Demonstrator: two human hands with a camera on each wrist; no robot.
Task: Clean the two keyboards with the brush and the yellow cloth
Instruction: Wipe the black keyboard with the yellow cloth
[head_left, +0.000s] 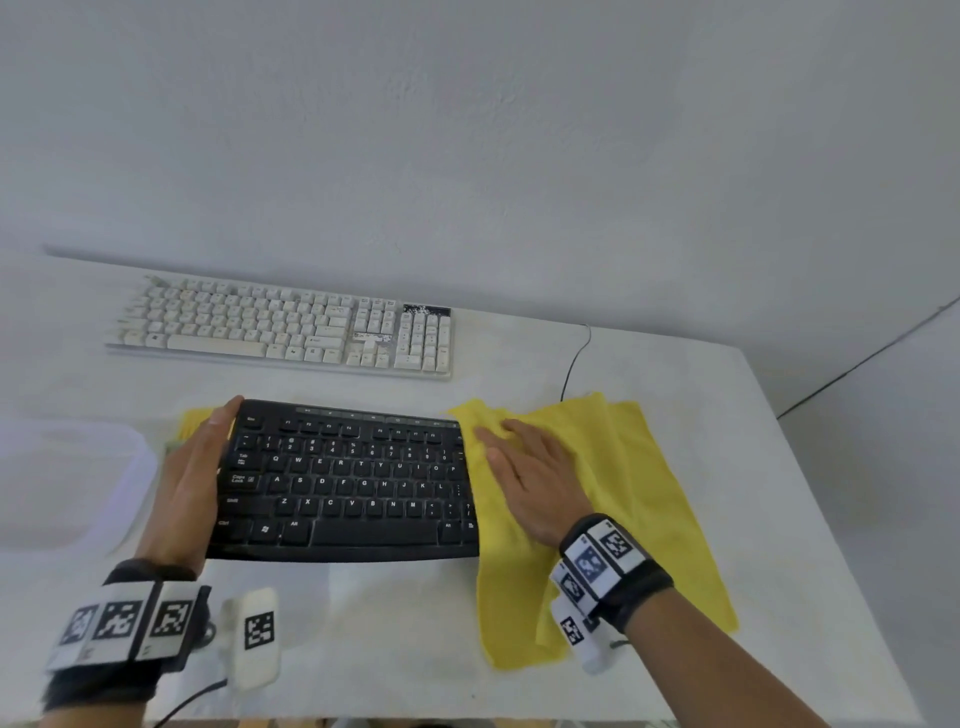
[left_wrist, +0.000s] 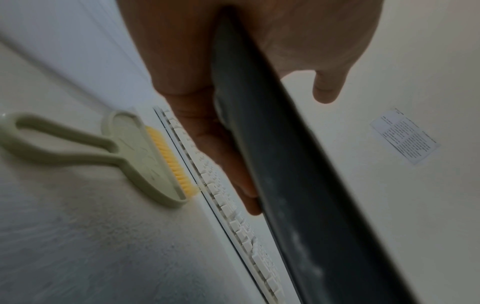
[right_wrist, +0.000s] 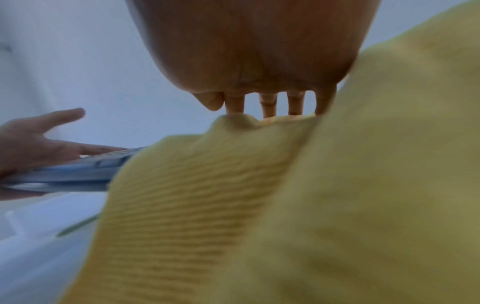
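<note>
A black keyboard (head_left: 343, 483) lies in the middle of the white table (head_left: 405, 649). My left hand (head_left: 192, 478) holds its left end, with the fingers (left_wrist: 207, 144) on one face and the thumb on the other. The yellow cloth (head_left: 639, 493) is spread to the right and drapes over the keyboard's right end. On the cloth there, my right hand (head_left: 524, 478) presses flat with straight fingers (right_wrist: 269, 105). The white keyboard (head_left: 280, 327) sits at the back near the wall. A pale green brush (left_wrist: 145, 156) with yellow bristles lies left of the black keyboard, mostly hidden behind my left hand in the head view.
A clear plastic container (head_left: 67, 483) stands at the far left. A black cable (head_left: 576, 358) runs from the back edge down to the cloth. A small white device (head_left: 254, 634) with a marker tag lies near the front edge. The table's right edge (head_left: 810, 493) is close to the cloth.
</note>
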